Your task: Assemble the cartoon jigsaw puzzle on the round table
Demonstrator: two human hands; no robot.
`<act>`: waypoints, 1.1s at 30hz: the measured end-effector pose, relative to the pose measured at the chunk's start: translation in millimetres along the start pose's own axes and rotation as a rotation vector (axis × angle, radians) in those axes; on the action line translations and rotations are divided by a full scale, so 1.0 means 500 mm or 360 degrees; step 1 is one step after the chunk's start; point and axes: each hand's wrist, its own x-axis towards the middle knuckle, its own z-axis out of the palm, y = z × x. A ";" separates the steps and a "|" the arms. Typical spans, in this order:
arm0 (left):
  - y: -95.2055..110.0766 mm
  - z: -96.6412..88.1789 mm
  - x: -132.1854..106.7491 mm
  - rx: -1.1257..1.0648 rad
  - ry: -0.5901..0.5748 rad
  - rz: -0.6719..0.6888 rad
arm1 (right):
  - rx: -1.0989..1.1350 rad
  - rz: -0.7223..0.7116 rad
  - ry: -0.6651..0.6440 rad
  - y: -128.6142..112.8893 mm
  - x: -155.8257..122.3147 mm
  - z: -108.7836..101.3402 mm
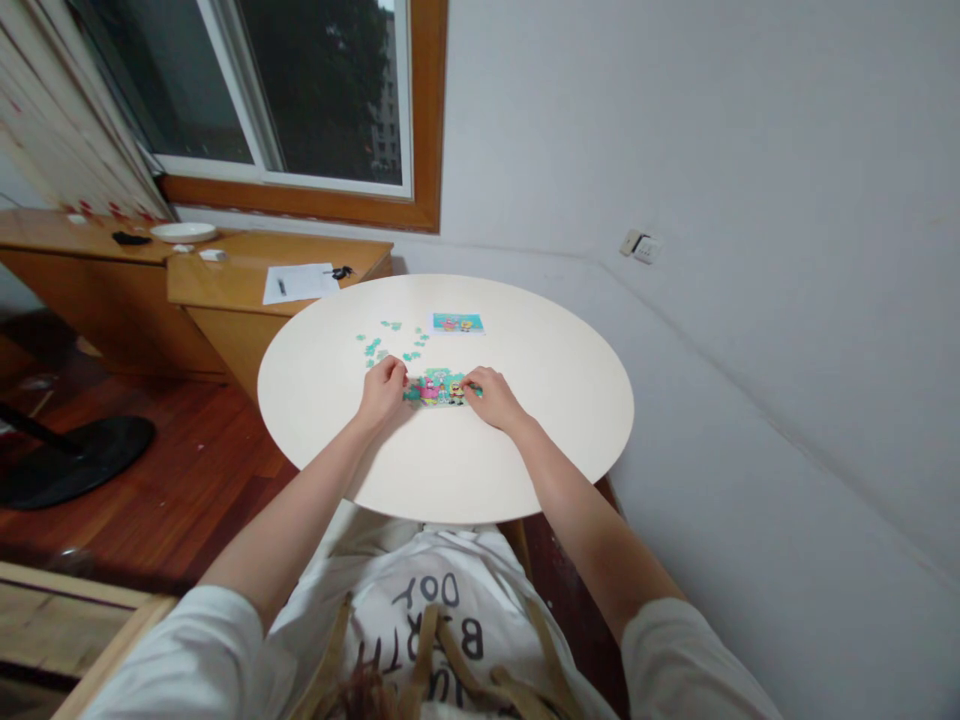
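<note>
Reaching over a smooth, cream-white, rounded bench (465, 470) to a partly joined puzzle (431, 388), thin, flat and knobbly-edged, lying around the middle of the top. Holding the left hand (384, 385) at the puzzle's left end with fingers curled inward, and the right hand (491, 393) at its right end with fingertips drawn close together. Cannot tell about anything pinched in either. Facing, beyond, irregular loose teal pieces (373, 347) scattered leftward and a flat, rectangular printed card (458, 323).

curtain (67, 110) beside window (322, 90) | white plate (184, 232), paper sheet (309, 284) on wooden furniture (251, 250) | wall socket (646, 249) | black round base (112, 460) on floor (199, 470)
</note>
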 end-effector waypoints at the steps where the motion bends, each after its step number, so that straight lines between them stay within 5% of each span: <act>1: -0.001 -0.001 0.001 0.0006 0.0025 -0.0001 | -0.0063 -0.0006 0.0035 -0.006 -0.002 -0.001; 6: -0.005 -0.004 0.005 0.0023 0.0109 -0.0004 | -0.0397 -0.0163 0.0084 -0.046 -0.012 0.004; 12: -0.002 -0.002 0.004 0.0064 0.0132 -0.0021 | -0.0547 -0.0005 -0.0665 -0.063 -0.013 0.022; 22: -0.006 -0.004 0.004 0.0070 0.0101 -0.0026 | -0.0614 0.0074 -0.0775 -0.075 -0.031 0.004; 29: -0.003 -0.004 0.004 0.0065 0.0086 -0.0028 | -0.0668 0.0103 -0.0838 -0.074 -0.108 -0.039; 33: -0.004 -0.005 0.005 0.0057 0.0098 -0.0034 | -0.0634 0.0119 -0.0977 -0.085 -0.103 -0.072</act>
